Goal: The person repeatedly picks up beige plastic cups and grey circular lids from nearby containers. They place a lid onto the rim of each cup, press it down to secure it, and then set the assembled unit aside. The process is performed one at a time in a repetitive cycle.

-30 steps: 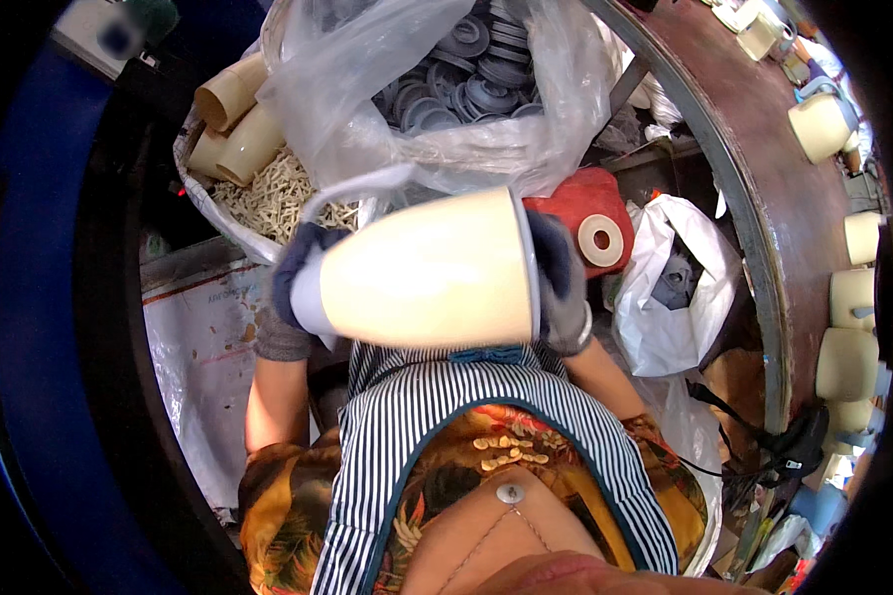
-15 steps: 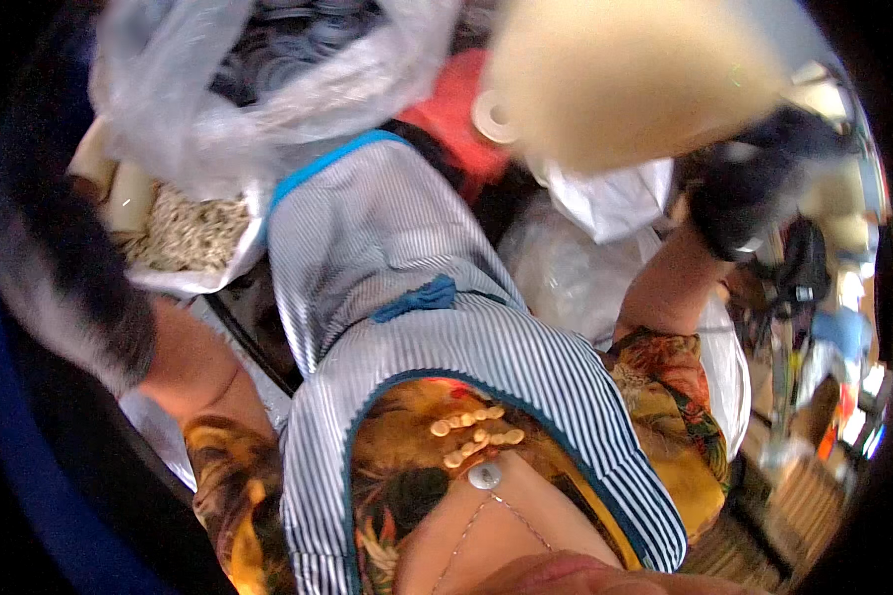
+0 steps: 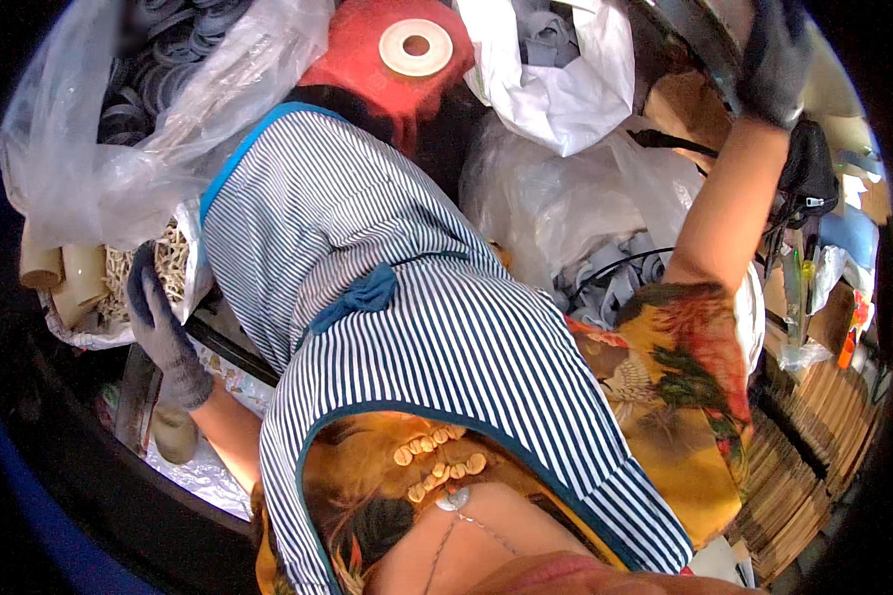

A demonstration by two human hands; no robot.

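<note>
My left hand (image 3: 169, 342), in a grey and dark glove, is beside a white sack of small beige pieces (image 3: 176, 268). Its fingers are stretched out, with nothing visible in them. Far off at the upper right, my right hand (image 3: 772, 69) wears a dark grey glove. It reaches the rim of the picture, and its fingers are smeared and partly cut off. A pale ring-shaped piece (image 3: 393, 48) lies on a red surface (image 3: 352, 55) at the top middle, beyond my striped apron (image 3: 367, 218).
A clear plastic bag (image 3: 79, 183) at the upper left holds dark rings (image 3: 174, 59). To the right are a white bag (image 3: 566, 109) with grey pieces and a clear plastic bag (image 3: 546, 193). Stacked brown cardboard (image 3: 809, 446) stands at the lower right.
The large beige object near my right hand has gone from view. My right hand has moved up and away; my left has come inward beside the sack. The view has shifted and the ring shows fully.
</note>
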